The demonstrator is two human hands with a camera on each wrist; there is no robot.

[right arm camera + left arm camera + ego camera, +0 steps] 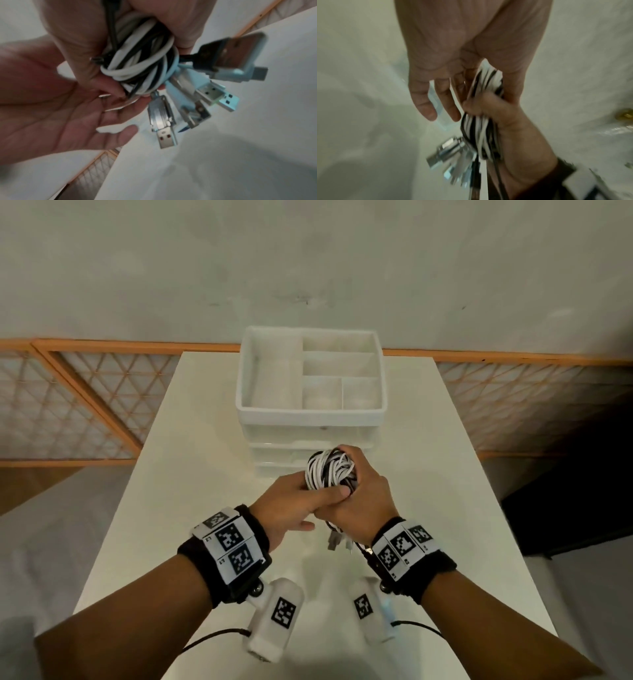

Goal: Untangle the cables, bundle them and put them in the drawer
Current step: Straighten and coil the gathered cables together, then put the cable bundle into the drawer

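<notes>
Black and white cables already coiled into one bundle, held in the air above the desk, just in front of the white drawer unit. Right hand wrapped round the coil, fingers curled tight about its middle. Left hand beside it, thumb laid across the coil against the right hand's fingers; in the left wrist view the remaining fingers mostly straight and relaxed, not closed round anything. A cluster of USB plugs dangling loose below the right fist, not tucked in.

Untangling apparently done: no stray loops on the desk, all strands running together in the coil. Bundling nearly done, though no tie or band visible round it; whether one is fitted, impossible to tell. Top tray of the unit open to view, its compartments without cables. Drawers below partly hidden behind the hands; open or shut, hard to say.

Left to do, by this reckoning: securing the loose plug ends, opening a drawer if shut, laying the bundle inside, closing it.
</notes>
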